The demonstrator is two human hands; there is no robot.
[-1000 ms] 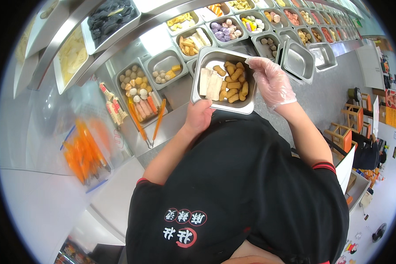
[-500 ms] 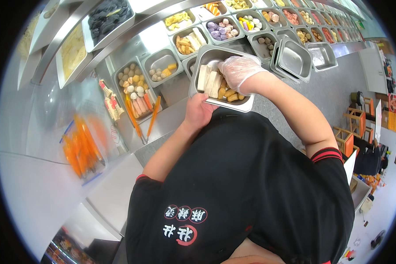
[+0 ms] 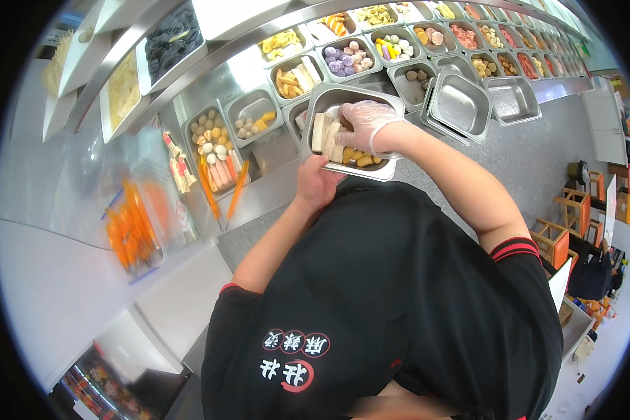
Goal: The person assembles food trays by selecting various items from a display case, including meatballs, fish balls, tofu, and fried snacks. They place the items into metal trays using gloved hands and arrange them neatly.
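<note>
My left hand (image 3: 317, 183), bare, grips the near left rim of a rectangular steel food pan (image 3: 329, 96), holding it tilted above the counter's front edge. Inside the pan lie pale stick-shaped pieces (image 3: 327, 137) on the left and yellow-brown lumps (image 3: 360, 157) along the near side. In a clear plastic glove, my right hand (image 3: 371, 124) reaches into the pan from the right. Its fingers are bent down beside the pale sticks, and whatever they grip is hidden under the hand.
Steel pans of food line the counter, including one with purple and pinkish balls (image 3: 346, 59). Stacked steel pans (image 3: 460, 105) sit right of my hand. At left are a pan of balls and sticks (image 3: 213, 143), orange-handled tongs (image 3: 236, 190) and a bag of orange-handled utensils (image 3: 134, 227).
My gloved right hand has shifted slightly left and down inside the pan, its fingers now closer to the pale sticks. The left hand keeps its hold on the rim.
</note>
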